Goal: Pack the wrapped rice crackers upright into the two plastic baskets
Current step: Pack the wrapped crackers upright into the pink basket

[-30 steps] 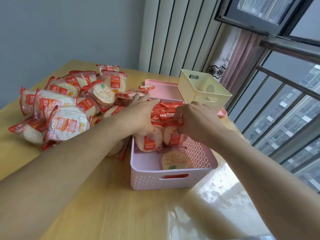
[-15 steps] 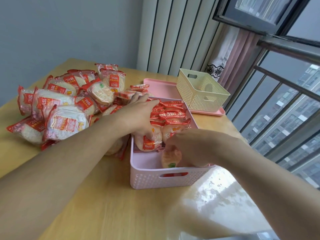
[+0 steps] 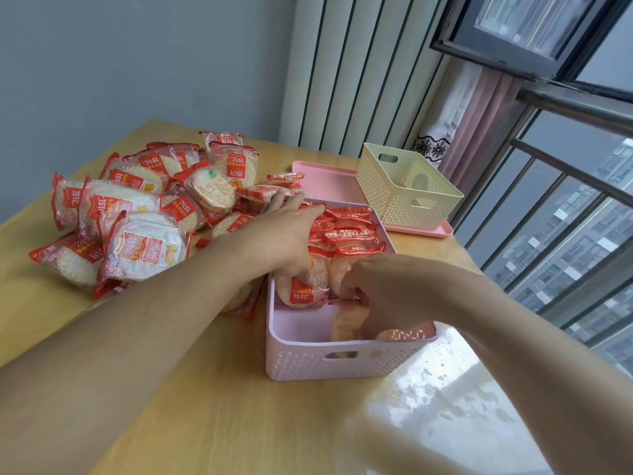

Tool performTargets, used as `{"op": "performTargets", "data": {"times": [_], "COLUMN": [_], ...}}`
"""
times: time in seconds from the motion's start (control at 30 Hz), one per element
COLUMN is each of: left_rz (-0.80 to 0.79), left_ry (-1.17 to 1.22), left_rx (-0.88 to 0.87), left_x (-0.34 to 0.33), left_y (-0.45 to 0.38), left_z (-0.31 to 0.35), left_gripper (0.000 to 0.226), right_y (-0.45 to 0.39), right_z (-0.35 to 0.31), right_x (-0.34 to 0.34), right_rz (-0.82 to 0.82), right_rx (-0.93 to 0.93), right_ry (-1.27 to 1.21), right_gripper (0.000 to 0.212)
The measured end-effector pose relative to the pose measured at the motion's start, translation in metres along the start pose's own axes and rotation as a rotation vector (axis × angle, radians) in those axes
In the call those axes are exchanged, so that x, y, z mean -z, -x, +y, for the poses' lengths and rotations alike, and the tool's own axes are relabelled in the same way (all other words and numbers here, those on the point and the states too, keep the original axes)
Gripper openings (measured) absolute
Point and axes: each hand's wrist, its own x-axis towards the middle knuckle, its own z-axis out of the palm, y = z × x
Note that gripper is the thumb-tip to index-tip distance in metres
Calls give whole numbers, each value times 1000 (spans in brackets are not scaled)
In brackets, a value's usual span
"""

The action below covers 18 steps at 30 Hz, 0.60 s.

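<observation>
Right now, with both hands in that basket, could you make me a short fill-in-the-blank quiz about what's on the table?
1. Both hands reach into the ____ basket.
2. The cream basket stands on a pink ____.
3. The loose pile of crackers lies on the ____ side of the pink basket.
4. The right hand grips a cracker lying at the basket's ____ end.

Missing words: pink; tray; left; near

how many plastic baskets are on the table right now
2. The pink basket sits nearest, part-filled with crackers, both hands reaching into it. The cream basket stands at the far right on a pink lid. None seems hidden.
</observation>
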Motion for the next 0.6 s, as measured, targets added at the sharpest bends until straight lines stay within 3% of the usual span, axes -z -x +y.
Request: {"op": "performTargets", "data": {"times": [0.2, 0.37, 0.5, 0.6], "left_rz": [-52, -112, -120, -122], "left_ry": [26, 18, -9, -16], "left_rx": [-25, -67, -54, -47], "left_x": [5, 17, 15, 14], "left_y": [1, 4, 4, 4], "left_z": [-2, -7, -6, -7], "left_gripper": [125, 126, 118, 115], "right_y": [24, 50, 40, 32], "right_z": [16, 42, 49, 47], "right_x": [14, 21, 10, 4], "right_rz": [303, 93, 262, 289], "right_rx": [-11, 61, 49, 31], "right_ry": [-212, -540, -603, -492], "right_gripper": [32, 37, 22, 19]}}
